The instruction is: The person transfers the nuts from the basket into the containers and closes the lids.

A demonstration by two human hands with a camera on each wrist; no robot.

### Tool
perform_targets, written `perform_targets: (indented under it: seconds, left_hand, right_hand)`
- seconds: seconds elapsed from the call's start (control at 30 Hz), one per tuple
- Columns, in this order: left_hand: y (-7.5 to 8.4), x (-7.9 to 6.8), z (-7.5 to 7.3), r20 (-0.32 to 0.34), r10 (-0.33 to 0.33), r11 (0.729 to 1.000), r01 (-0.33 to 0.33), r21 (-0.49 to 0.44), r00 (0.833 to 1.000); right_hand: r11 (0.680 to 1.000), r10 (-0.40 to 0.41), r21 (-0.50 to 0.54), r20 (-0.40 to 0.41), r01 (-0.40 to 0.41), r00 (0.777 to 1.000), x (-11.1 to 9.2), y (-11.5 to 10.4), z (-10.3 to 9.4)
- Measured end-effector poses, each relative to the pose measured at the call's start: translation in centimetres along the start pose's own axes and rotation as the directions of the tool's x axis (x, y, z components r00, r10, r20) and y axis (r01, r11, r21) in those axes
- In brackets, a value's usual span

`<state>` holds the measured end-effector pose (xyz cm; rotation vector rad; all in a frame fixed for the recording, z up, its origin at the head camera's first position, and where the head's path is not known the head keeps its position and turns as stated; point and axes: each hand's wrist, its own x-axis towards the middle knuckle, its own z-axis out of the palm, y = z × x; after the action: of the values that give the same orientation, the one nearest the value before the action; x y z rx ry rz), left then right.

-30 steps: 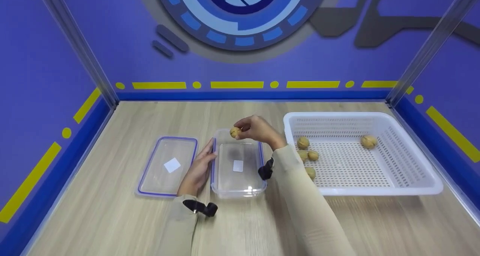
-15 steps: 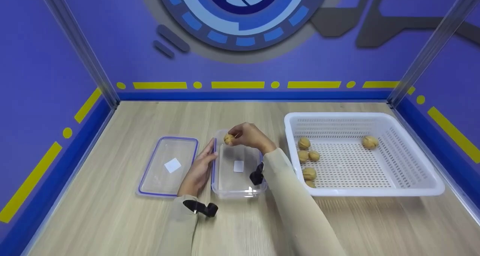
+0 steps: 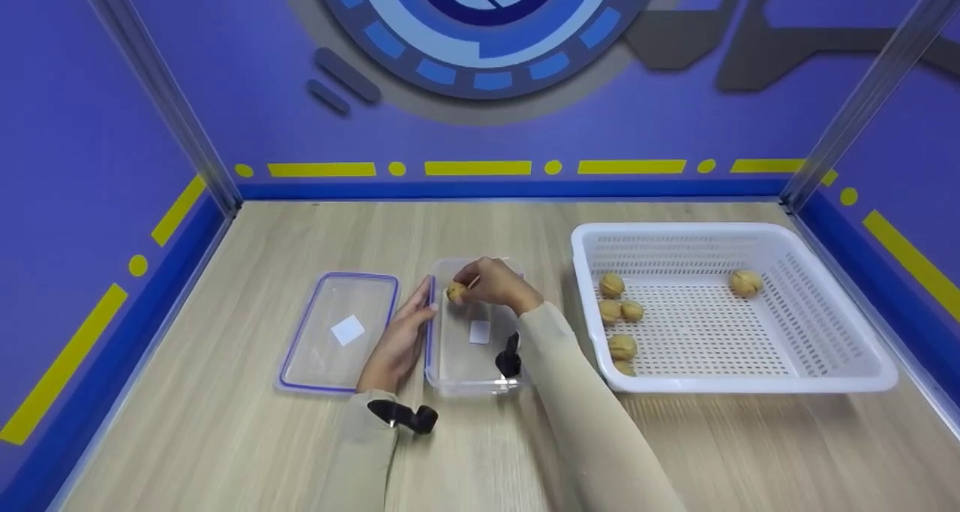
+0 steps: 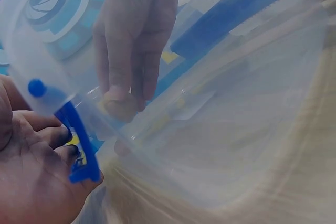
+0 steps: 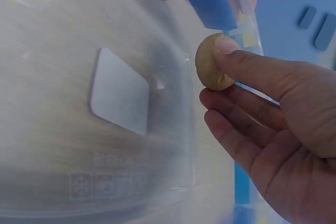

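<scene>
My right hand pinches a walnut between thumb and fingertips, low inside the clear plastic food container. The container has a blue edging and a white label on its floor. Against its left side rests my left hand, fingers extended along the outer wall and thumb near the rim. In the left wrist view, the walnut and right hand show through the clear wall, and a blue clip hangs before the left fingers. To the left lies the container's clear lid with a blue seal.
A white perforated basket stands at the right, holding several walnuts along its left side and one walnut at the back right. Blue panels close off the wooden table at the back and sides.
My right hand has moved left, nearer and down into the container with the walnut still pinched. My left hand has stayed at the container's side.
</scene>
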<state>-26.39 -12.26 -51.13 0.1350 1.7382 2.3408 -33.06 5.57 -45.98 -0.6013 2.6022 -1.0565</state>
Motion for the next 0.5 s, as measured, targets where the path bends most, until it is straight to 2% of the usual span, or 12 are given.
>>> perform_targets:
  seconds: [0.2, 0.5]
  left_hand:
    - [-0.09, -0.04, -0.02, 0.01, 0.002, 1.0, -0.002, -0.008, 1.0]
    - [-0.12, -0.02, -0.13, 0.021, -0.012, 1.0, 0.013, -0.007, 1.0]
  right_hand:
    - [1.0, 0.013, 0.016, 0.044, -0.014, 0.999, -0.09, 0.18, 0.46]
    - [1.0, -0.026, 0.007, 0.079, 0.025, 0.997, -0.12, 0.42, 0.81]
